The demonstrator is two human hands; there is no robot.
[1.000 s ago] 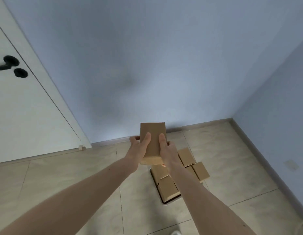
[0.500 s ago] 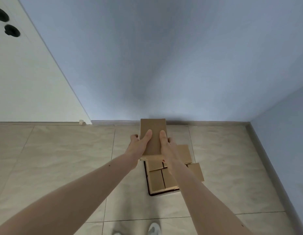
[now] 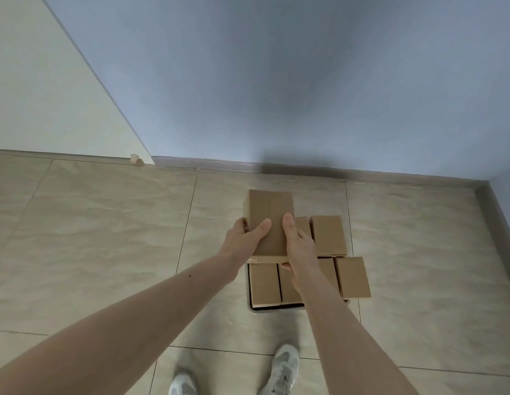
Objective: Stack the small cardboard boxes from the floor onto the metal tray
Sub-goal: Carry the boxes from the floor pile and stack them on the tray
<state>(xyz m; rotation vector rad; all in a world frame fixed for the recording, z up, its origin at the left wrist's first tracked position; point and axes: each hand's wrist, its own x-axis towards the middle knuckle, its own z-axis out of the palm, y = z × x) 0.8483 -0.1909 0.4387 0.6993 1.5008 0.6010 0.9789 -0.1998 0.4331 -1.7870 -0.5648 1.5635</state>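
Standing on beige floor tiles, with wide bare tile stretching away to the left and a white door rising at the far left. Gripping one small cardboard box from both sides: left hand curling round its left edge with the thumb lying across the top face, right hand clasping its right edge, thumb likewise on top. Holding that box above the far left part of the metal tray, whose near rim is peeking out beneath the boxes. Lying packed on the tray, side by side, more cardboard boxes, the rightmost box overhanging the tray's right edge. Showing near the bottom edge, two grey sneakers. Running along the far side, a grey baseboard meeting the blue wall, with open tile to the right of the tray up to the corner.
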